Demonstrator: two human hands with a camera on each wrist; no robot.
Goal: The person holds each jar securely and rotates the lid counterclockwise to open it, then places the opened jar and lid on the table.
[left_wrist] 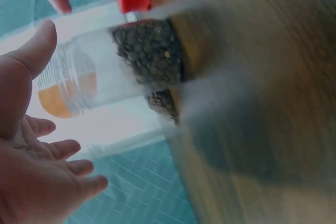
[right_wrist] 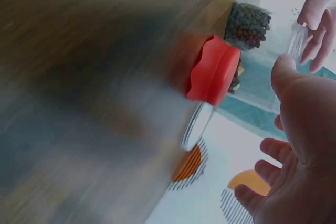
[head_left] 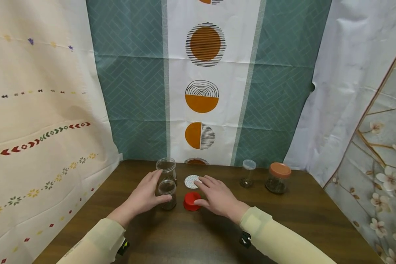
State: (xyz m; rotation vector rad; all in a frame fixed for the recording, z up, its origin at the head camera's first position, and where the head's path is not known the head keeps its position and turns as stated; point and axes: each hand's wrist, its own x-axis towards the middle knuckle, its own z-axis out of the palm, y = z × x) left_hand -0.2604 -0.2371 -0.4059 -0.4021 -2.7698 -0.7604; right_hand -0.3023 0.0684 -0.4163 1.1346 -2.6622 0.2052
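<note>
A small clear jar (head_left: 168,201) without a lid stands upright in front of a larger open clear jar (head_left: 166,165). Dark beans or seeds fill the small jar's lower part (left_wrist: 152,53). My left hand (head_left: 146,194) is spread beside the small jar, thumb apart from the loose fingers, gripping nothing. Right of the jars lies a red lid (head_left: 189,202) with a wavy edge, and behind it a round white patterned lid (head_left: 190,182). My right hand (head_left: 217,196) hovers by both lids with its fingers relaxed; whether it touches either cannot be told.
Toward the back right stand a slim jar (head_left: 247,176) with a pale lid and a wider jar (head_left: 277,179) with an orange lid, both with dark contents. Patterned cloths (head_left: 204,73) hang behind and beside the brown wooden table (head_left: 191,238).
</note>
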